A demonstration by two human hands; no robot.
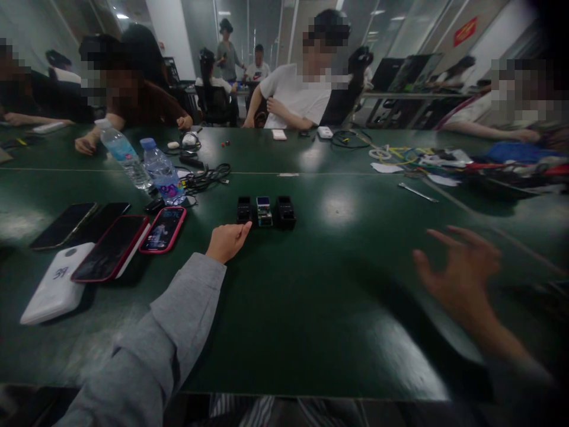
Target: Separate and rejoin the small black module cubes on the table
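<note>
My left hand (229, 242) rests low over the green table with its fingers curled in. Its thumb side is right at the near edge of a black plastic casing (244, 209); whether they touch, or whether anything is inside the fingers, is hidden. Right of that casing sits a small circuit board with a screen (264, 210), and beyond it a second black casing (285, 211), the three in a row. Well to the right, my right hand (462, 261) is raised above the table, slightly blurred, fingers spread and holding nothing.
On the left lie several phones, one a red-framed phone (163, 229), and a white power bank (60, 281). Behind them stand two water bottles (162, 172) and black cables (208, 177). A wrench (418, 192) and a tangle of wires (409, 155) lie right. People sit across the table.
</note>
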